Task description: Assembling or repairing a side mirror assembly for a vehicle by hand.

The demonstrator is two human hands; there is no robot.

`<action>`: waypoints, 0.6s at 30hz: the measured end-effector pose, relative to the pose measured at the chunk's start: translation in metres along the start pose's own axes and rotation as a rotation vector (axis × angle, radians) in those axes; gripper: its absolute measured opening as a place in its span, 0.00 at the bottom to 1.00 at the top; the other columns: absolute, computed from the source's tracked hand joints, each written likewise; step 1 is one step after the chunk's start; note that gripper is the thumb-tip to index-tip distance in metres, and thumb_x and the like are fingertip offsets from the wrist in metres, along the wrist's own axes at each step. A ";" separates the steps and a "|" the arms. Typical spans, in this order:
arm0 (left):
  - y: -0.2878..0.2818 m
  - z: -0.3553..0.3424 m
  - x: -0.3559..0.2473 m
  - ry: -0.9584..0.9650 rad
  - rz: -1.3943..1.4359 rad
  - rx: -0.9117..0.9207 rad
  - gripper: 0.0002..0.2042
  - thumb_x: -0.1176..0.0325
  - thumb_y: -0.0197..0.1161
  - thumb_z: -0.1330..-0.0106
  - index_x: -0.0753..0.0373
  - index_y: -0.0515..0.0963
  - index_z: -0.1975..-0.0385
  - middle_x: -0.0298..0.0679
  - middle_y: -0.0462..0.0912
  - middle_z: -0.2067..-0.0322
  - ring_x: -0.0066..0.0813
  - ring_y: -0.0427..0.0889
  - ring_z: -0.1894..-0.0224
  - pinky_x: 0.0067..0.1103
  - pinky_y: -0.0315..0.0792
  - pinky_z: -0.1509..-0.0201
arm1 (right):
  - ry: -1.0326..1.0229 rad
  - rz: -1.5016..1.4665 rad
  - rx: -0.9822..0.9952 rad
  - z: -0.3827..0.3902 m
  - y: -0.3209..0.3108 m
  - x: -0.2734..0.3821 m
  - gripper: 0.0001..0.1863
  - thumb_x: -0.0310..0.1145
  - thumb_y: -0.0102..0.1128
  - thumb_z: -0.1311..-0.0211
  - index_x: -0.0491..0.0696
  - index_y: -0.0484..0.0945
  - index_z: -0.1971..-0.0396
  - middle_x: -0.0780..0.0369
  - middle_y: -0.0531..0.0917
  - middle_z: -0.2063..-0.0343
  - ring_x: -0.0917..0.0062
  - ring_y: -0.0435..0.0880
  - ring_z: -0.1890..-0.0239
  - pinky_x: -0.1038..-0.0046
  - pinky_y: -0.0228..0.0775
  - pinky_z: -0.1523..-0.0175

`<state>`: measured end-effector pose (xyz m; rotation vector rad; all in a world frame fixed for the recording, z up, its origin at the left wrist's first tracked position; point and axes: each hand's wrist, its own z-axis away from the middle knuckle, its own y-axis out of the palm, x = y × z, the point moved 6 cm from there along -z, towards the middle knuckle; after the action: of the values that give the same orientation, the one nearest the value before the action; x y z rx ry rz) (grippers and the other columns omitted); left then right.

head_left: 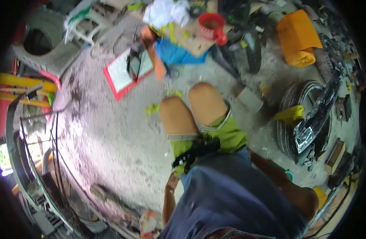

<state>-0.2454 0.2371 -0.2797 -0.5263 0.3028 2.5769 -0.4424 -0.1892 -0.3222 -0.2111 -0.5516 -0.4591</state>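
Note:
My left hand [173,182] hangs low beside my left hip, against the edge of my green shorts. Its fingers are small and blurred, so what they hold, if anything, does not show. Just above it, a black strap-like thing [199,150] with a bulky middle lies across my lap, over the shorts [230,133]. I cannot make out its kind. On the right side my bare arm [272,171] runs down along my blue shirt [234,191], and the hand at its end is hidden by my body.
Ahead lie a red-edged clipboard [116,85] with dark items on it, a blue sheet [179,53] and a red mug [211,28] on cardboard. A wheel [288,119], a yellow jug [296,38] and plastic wrap stand right. Metal frames [22,159] and a plastic chair [89,26] are left.

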 end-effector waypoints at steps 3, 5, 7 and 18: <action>0.010 0.067 0.046 -0.060 0.031 -0.004 0.21 0.58 0.54 0.28 0.64 0.72 0.43 0.40 0.80 0.49 0.35 0.80 0.49 0.31 0.75 0.45 | 0.135 -0.219 0.098 0.061 0.000 -0.018 0.21 0.47 0.54 0.33 0.46 0.78 0.51 0.63 0.80 0.59 0.76 0.76 0.54 0.71 0.67 0.48; 0.017 0.089 0.065 -0.063 0.058 0.011 0.20 0.59 0.54 0.28 0.64 0.72 0.43 0.40 0.79 0.48 0.36 0.80 0.49 0.31 0.74 0.45 | 0.205 -0.355 0.127 0.086 -0.006 -0.014 0.22 0.47 0.54 0.34 0.46 0.77 0.49 0.63 0.80 0.57 0.76 0.75 0.52 0.71 0.67 0.47; 0.022 0.101 0.076 -0.049 0.077 0.042 0.20 0.59 0.55 0.28 0.65 0.72 0.43 0.41 0.79 0.48 0.36 0.80 0.48 0.32 0.74 0.45 | 0.264 -0.494 0.128 0.103 -0.014 -0.001 0.24 0.47 0.55 0.34 0.46 0.76 0.47 0.63 0.79 0.55 0.77 0.74 0.51 0.72 0.66 0.46; -0.063 0.076 -0.015 0.322 -0.056 -0.285 0.13 0.60 0.59 0.31 0.64 0.80 0.61 0.44 0.86 0.65 0.28 0.85 0.70 0.21 0.76 0.67 | -0.370 0.056 -0.166 0.092 -0.107 0.166 0.12 0.39 0.61 0.37 0.44 0.80 0.68 0.67 0.81 0.76 0.83 0.79 0.72 0.82 0.71 0.62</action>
<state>-0.2249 0.3076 -0.2124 -1.0417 0.0237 2.4884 -0.4097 -0.3147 -0.1466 -0.4752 -0.8676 -0.4133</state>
